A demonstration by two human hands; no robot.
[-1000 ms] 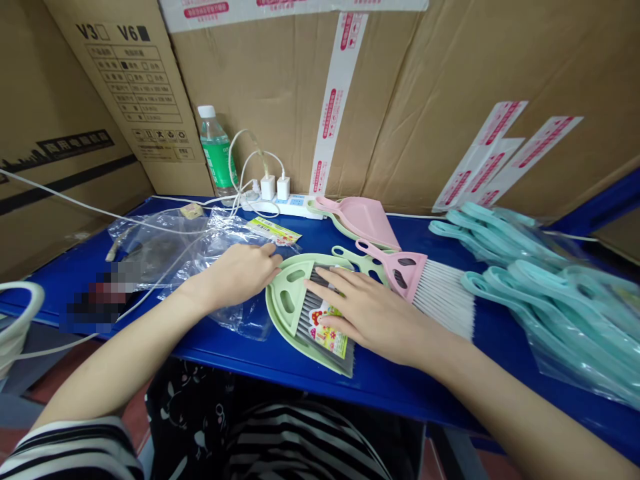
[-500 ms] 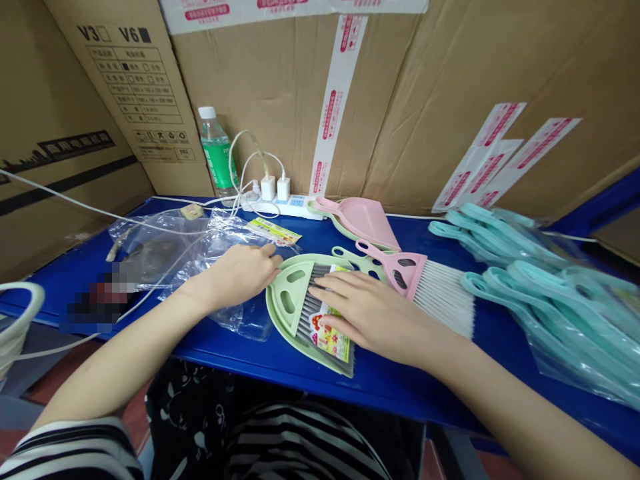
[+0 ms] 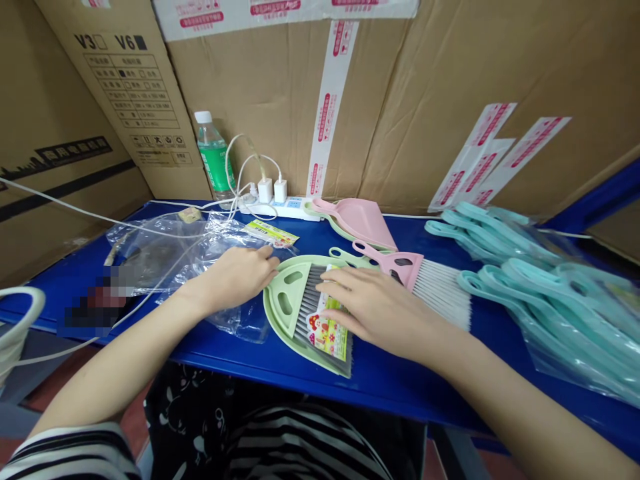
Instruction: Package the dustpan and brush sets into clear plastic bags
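Green brush (image 3: 302, 300) on green dustpan (image 3: 295, 344).
My right hand (image 3: 377, 307) — loosely open over the label (image 3: 334, 338); my left hand (image 3: 240, 279) — curled, hold unclear.

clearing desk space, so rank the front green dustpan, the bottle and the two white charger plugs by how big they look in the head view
1. Front green dustpan, also nearest the camera
2. Bottle
3. Left charger plug and right charger plug: too alike to rank
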